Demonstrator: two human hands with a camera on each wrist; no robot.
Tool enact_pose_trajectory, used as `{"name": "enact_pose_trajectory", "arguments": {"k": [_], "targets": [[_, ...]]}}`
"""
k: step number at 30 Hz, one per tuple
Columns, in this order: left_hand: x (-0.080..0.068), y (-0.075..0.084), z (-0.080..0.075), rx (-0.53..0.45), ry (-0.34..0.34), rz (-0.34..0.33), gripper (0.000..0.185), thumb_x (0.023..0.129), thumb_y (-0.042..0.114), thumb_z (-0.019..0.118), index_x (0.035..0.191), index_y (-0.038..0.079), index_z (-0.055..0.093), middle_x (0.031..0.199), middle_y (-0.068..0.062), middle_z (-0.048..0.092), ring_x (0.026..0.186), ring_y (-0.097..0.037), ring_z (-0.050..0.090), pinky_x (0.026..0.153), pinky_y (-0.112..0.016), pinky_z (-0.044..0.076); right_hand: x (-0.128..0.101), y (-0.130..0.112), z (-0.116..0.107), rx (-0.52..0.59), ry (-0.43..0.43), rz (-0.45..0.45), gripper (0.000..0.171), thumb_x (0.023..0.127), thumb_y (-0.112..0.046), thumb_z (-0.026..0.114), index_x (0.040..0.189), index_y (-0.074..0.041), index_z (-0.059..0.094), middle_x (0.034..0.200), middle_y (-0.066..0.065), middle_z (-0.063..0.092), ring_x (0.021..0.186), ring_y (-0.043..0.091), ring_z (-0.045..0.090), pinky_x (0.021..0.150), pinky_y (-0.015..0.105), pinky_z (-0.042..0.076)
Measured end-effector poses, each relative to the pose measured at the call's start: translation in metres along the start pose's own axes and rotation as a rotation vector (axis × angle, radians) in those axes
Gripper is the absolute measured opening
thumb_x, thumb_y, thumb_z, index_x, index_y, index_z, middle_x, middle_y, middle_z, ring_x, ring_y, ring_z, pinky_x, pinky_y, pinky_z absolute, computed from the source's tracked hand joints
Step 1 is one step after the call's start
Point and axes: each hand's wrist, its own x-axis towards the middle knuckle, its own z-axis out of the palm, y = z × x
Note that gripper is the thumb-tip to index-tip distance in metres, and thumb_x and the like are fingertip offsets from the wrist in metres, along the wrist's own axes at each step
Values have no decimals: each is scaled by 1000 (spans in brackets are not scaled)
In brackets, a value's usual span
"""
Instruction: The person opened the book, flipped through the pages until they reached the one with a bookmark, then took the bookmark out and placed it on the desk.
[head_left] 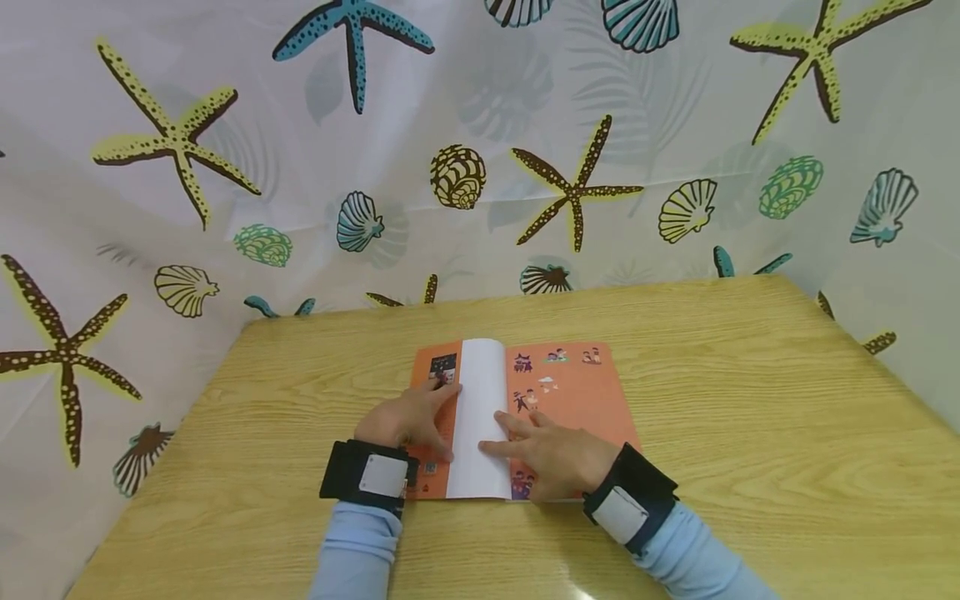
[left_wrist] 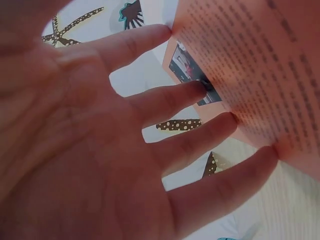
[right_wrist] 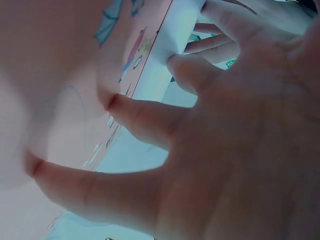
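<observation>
An open booklet (head_left: 577,379) with orange pages lies on the table, a plain white strip (head_left: 480,400) running down its middle. Spread fingers of my left hand (head_left: 397,421) rest on the left orange page, thumb and index at the strip's left edge. In the left wrist view, that hand's fingertips touch a page of printed text (left_wrist: 250,65) beside a dark picture (left_wrist: 186,65). My right hand (head_left: 566,458) lies over the lower right page, two fingers reaching onto the white strip. The right wrist view has its fingertips pressing the illustrated page (right_wrist: 55,110).
The wooden table (head_left: 750,400) extends around the booklet. Behind it hangs a white cloth (head_left: 480,100) printed with starfish and shells. Each wrist wears a black strap (head_left: 367,475) with a pale plate, above light blue sleeves (head_left: 356,550).
</observation>
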Motion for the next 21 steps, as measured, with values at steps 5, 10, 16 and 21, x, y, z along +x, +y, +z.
{"name": "enact_pose_trajectory", "arguments": {"k": [5,10,16,21], "targets": [[0,1,0,7,0,5,100,76,23,92,159,18,37,162,-21,29,144,-45,34,107,-63,39,0,0,0,-16,-3,-8,78,80,-9,85,150,-25,53,165,8,29,143,52,31,84,63,54],[-1,2,-1,-1,5,-3,100,75,23,92,158,18,37,161,-21,30,143,-47,34,107,-64,38,0,3,-5,43,-27,-5,77,82,-13,84,151,-25,52,164,8,30,146,46,30,97,57,50],[-2,0,-1,-15,7,14,101,75,22,93,158,17,37,161,-22,30,143,-49,32,107,-65,37,-7,32,-24,172,68,5,70,90,-18,75,154,-11,46,163,19,30,146,40,32,110,56,39],[-1,0,0,-14,3,27,100,74,21,93,158,16,38,162,-22,29,144,-49,30,107,-65,37,-20,71,-36,185,163,105,72,93,-20,70,152,6,39,158,32,28,142,53,29,110,64,34]]}}
